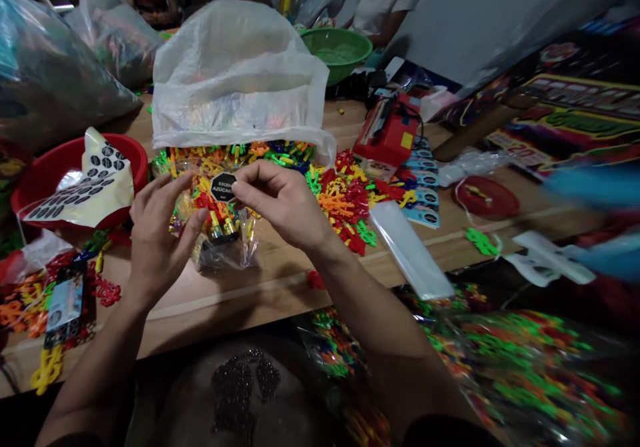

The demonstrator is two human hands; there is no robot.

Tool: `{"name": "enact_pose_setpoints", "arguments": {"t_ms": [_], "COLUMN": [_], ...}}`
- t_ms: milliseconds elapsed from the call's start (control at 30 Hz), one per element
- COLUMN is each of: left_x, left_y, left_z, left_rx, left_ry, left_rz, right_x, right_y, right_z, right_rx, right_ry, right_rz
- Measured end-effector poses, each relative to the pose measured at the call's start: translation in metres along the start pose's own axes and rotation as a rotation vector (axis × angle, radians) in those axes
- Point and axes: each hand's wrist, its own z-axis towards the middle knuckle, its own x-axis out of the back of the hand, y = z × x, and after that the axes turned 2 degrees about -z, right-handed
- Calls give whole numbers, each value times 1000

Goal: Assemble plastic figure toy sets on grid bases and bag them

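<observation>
A black octagonal sticker [223,187] with white lettering is pinched between the thumb and forefinger of my right hand [275,197]. Just below it, a clear plastic bag [240,250] with small yellow, red and orange plastic pieces sits on the wooden table [280,287]. To the left of the bag, my left hand [163,227] is open, thumb apart from the fingers, with nothing visible in it. At the left, a sheet of black round stickers [103,167] lies across a red basin [137,157].
Behind my hands, a large whitish bag [240,67] stands over piled colourful pieces [345,197]. On the right are a red machine [387,130], flat plastic bags [413,250] and a red plate [487,197]. Beyond sits a green basin [337,50], near another person [387,7].
</observation>
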Motion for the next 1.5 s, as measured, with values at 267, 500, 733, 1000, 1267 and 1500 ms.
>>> {"name": "enact_pose_setpoints", "arguments": {"t_ms": [267,500,733,1000,1267,1500], "left_x": [-6,-9,-14,-22,-23,-23], "left_y": [-24,-24,-27,-29,-32,-32], "left_z": [-16,-13,-13,-10,-10,-11], "left_rx": [-65,-14,58,9,-43,-33], "left_ry": [-283,-319,-345,-439,-553,-568], "left_rz": [160,151,140,207,215,229], "right_x": [-2,-13,-17,-18,-27,-20], "right_y": [26,49,62,57,54,59], "right_z": [-4,-1,6,8,-1,-1], "right_rx": [-95,-202,-384,-282,-175,-236], "right_ry": [-140,-148,-194,-153,-153,-106], "right_rz": [-482,-459,-397,-649,-842,-696]}}
